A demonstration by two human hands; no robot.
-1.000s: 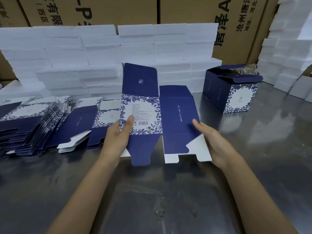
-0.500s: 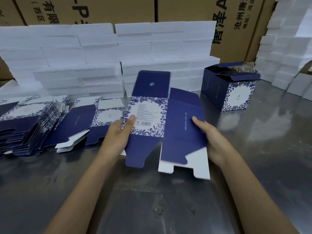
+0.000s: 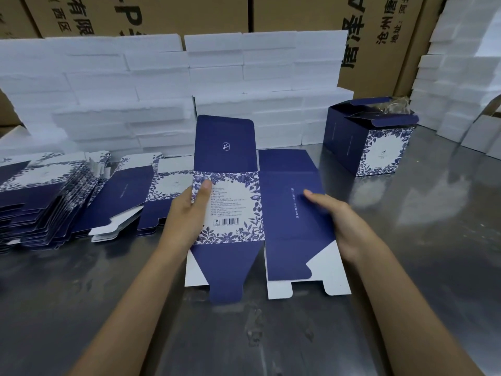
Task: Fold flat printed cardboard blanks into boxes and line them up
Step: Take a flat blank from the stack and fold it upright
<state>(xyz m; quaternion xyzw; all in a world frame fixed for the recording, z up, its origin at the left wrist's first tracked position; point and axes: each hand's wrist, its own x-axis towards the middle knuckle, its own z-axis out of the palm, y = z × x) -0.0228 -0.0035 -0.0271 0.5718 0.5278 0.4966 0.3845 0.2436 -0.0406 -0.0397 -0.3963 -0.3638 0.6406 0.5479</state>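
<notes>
Blue blank (image 3: pixel 271 202) held edgewise between left hand (image 3: pixel 187 215) and right hand (image 3: pixel 339 221).

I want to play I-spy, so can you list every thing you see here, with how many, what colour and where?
flat box blank: one, navy and white floral, held in the middle.
pile of blanks: many, navy and white, left on the table.
folded box: one, navy and floral, back right, top open.
foam blocks: many, white, stacked along the back and right.
cartons: several, brown, behind the foam.
table: one, shiny grey metal.
left hand: grips the blank's left edge.
right hand: grips its right edge.
</notes>
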